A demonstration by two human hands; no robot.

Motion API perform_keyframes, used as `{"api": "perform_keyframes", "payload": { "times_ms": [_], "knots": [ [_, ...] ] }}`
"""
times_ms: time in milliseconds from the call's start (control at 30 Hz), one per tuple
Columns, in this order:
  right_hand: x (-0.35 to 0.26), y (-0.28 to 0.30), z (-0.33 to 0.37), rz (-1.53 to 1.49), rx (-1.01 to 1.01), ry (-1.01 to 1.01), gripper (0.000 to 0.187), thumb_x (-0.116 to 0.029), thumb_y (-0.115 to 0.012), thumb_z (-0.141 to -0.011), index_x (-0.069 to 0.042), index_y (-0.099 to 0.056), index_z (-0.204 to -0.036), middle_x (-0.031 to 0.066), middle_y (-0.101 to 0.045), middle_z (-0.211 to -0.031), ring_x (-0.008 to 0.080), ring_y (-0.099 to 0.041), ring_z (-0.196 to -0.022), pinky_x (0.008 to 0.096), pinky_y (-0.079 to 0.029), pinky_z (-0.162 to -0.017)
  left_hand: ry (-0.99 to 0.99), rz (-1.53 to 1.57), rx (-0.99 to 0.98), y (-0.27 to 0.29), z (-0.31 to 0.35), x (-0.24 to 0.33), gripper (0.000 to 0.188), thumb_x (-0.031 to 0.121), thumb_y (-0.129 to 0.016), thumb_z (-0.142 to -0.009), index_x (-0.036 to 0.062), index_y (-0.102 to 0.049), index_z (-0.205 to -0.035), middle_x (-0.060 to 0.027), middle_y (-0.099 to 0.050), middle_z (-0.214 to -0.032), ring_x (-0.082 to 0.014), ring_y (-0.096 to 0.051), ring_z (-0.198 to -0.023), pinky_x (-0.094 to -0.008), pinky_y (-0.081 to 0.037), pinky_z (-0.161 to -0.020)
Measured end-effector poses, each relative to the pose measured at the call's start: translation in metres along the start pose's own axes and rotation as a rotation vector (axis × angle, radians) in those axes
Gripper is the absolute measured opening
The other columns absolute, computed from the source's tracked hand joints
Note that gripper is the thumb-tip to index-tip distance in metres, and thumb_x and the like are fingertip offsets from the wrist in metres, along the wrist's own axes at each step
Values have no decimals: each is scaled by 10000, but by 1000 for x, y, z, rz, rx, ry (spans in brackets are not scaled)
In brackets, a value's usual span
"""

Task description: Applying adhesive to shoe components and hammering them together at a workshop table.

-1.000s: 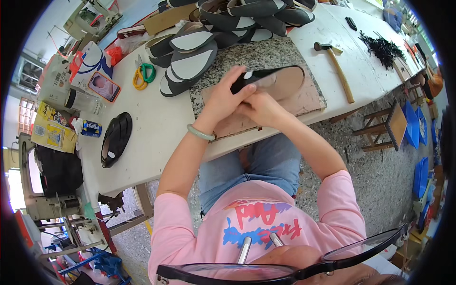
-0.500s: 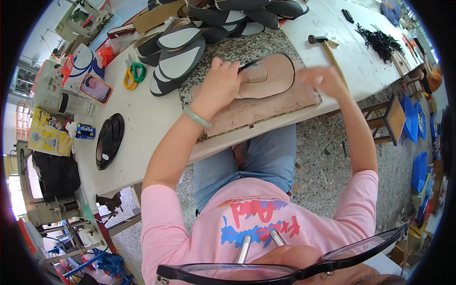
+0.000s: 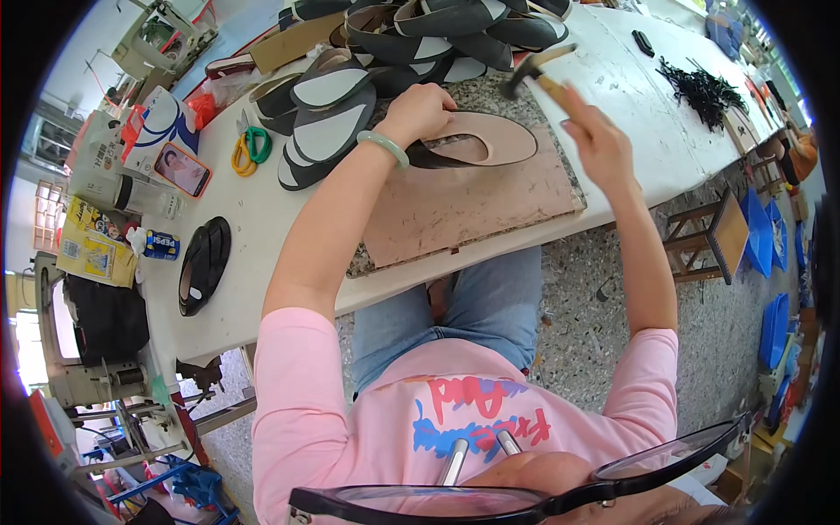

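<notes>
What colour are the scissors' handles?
On the scissors, one is yellow-orange, the other green; the head view shows it best.

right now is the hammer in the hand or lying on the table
In hand: the right hand grips the hammer by its handle, the head sticking out past the grip.

You have two hands in play, your left hand (image 3: 423, 112) and right hand (image 3: 600, 147)! One hammer (image 3: 555, 90), one pale-lined shoe (image 3: 514, 144), one black shoe (image 3: 210, 249), and there's your pile of dark shoes (image 3: 420, 49), overlapping too much to count. One pair of scissors (image 3: 249, 143), one phone (image 3: 182, 169), one can (image 3: 161, 245), one jar (image 3: 153, 197)!
</notes>
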State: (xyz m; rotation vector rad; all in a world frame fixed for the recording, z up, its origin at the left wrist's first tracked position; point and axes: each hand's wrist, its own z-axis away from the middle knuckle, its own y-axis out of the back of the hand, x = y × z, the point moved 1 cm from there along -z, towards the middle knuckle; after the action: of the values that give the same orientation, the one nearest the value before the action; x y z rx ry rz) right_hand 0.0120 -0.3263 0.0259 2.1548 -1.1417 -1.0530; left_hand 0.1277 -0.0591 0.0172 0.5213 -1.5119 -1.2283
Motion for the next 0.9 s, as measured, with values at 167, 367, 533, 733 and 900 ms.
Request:
{"api": "perform_keyframes", "payload": {
  "times_ms": [167, 367, 533, 733, 900],
  "knots": [
    [-25, -14, 23, 131, -216, 69, 533, -140, -608, -876, -307, -485, -1367, 53, -608, -832, 264, -616, -683, 380, -490, -610, 3, 15, 12, -2, -1, 9, 256, 211, -672, -789, 132, -726, -1026, -122, -703, -985, -282, -663, -943, -391, -521, -834],
    [-27, -12, 37, 74, -206, 65, 554, -135, -598, -876, -321, -460, -1379, 37, -604, -860, 273, -619, -690, 384, -495, -601, -107, -28, 116, -5, 7, 9, 256, 260, -682, -784, 124, -731, -995, -115, -706, -947, -292, -662, -930, -396, -522, -820],
    [-32, 7, 45, 127, -221, 85, 557, -124, -606, -867, -310, -468, -1374, 38, -607, -870, 268, -624, -696, 380, -496, -602, -72, -27, 86, 2, 22, 26, 241, 267, -668, -798, 112, -733, -970, -115, -703, -937, -302, -656, -910, -405, -518, -803],
    [-41, 15, 54, 140, -234, 98, 577, -111, -615, -857, -308, -466, -1379, 29, -601, -854, 249, -627, -698, 367, -503, -602, -177, -44, 235, -1, 39, 26, 266, 291, -653, -815, 106, -726, -992, -106, -692, -902, -284, -647, -845, -379, -512, -748],
    [-52, 10, 61, 140, -313, 103, 581, -114, -615, -856, -305, -465, -1384, 31, -590, -836, 239, -618, -692, 351, -498, -588, -308, -53, 416, -8, 52, 22, 218, 249, -623, -818, 115, -732, -952, -69, -671, -926, -283, -610, -935, -400, -502, -805]
  ]
}}
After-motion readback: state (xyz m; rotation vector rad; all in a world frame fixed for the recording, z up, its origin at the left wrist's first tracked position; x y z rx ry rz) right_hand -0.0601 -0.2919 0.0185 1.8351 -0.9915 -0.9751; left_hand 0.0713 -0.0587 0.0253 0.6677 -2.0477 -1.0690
